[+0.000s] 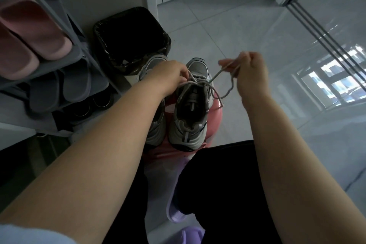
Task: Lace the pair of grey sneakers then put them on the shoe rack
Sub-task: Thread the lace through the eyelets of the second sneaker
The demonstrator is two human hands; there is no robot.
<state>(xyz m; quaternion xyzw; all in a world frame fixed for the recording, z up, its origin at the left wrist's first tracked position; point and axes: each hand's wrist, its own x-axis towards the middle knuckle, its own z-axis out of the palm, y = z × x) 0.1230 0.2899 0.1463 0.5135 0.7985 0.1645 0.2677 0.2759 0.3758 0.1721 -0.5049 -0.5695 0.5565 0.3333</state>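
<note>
Two grey sneakers (190,109) stand side by side on a pink stool (214,117) at frame centre.
The left hand (170,77) pinches the lace (215,75) over the tongue of the sneaker on the right. The right hand (247,73), raised to the right of the toe, grips one lace end. The other sneaker lies under the left forearm. At the left, a shoe rack (79,53) holds two pink slippers (29,35) and two grey slippers (59,89).

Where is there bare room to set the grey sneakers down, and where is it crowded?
Free: the pale floor tiles between the waste bin, the pink stool and the sliding-door track. Crowded: the shoe rack, its visible shelves filled by pink slippers, grey slippers and dark shoes below; the stool top, covered by both grey sneakers.
</note>
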